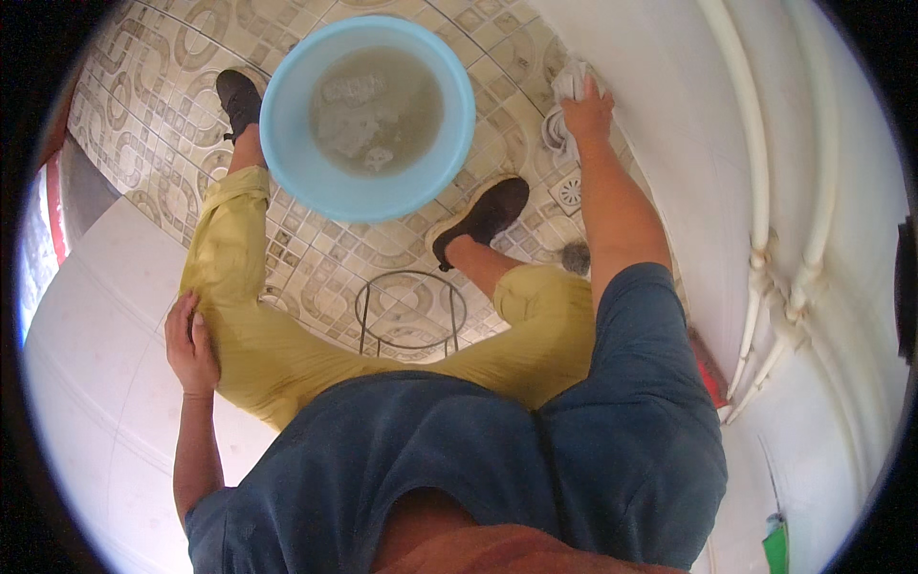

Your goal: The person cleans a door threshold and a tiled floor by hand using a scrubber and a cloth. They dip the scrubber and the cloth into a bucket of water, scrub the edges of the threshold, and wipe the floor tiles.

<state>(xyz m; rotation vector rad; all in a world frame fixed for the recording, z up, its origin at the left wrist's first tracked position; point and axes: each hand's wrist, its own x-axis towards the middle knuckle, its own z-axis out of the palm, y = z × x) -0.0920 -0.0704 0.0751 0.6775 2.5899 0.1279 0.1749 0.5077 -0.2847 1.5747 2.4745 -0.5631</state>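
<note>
My right hand (589,115) grips a crumpled, whitish-grey cloth (571,77) low down beside the foot of the white wall. Part of the cloth trails under my wrist toward me. My left hand (193,348) rests on the yellow trousers (228,251) at my left leg and holds nothing. Between my feet and farther out stands a light blue plastic basin (366,204), partly filled with murky grey water (409,107) with patches of foam on it.
A round-topped metal wire stand (412,346) is on the patterned tile floor (315,287) between my legs. A floor drain (570,191) and a dark grey clump (576,257) lie near my right forearm. White pipes (753,165) run along the right wall (688,93).
</note>
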